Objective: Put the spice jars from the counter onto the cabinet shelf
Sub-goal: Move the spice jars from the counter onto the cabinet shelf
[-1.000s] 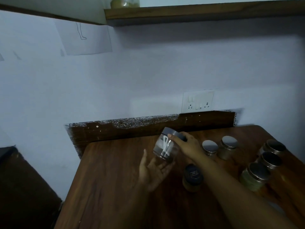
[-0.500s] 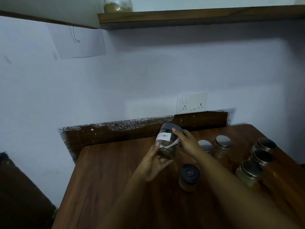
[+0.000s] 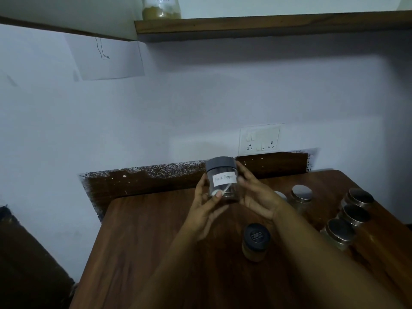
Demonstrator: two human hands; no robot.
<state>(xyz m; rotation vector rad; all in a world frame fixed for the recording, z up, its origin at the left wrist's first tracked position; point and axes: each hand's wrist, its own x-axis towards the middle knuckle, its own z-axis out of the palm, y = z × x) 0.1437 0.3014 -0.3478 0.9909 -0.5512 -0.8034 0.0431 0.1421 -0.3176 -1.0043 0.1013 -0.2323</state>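
A clear spice jar (image 3: 223, 178) with a grey lid and a white handwritten label is held upright above the wooden counter (image 3: 142, 253), label facing me. My left hand (image 3: 206, 210) grips its left side and bottom, thumb across the front. My right hand (image 3: 256, 195) holds its right side. A black-lidded jar of brownish spice (image 3: 256, 241) stands on the counter below my hands. Several metal-lidded jars stand to the right, one at the back (image 3: 301, 197) and three in a row (image 3: 354, 217). Overhead, the wooden cabinet shelf (image 3: 267, 24) carries a jar of yellow spice (image 3: 161, 7).
A white switch and socket plate (image 3: 259, 139) is on the wall behind the counter. A paper sheet with a drawing (image 3: 107, 56) is stuck to the wall at upper left. A dark object (image 3: 22, 264) sits left of the counter.
The jar went from tilted in my right hand alone to upright between both hands, and rose slightly. My left hand came up from below and took hold of it.
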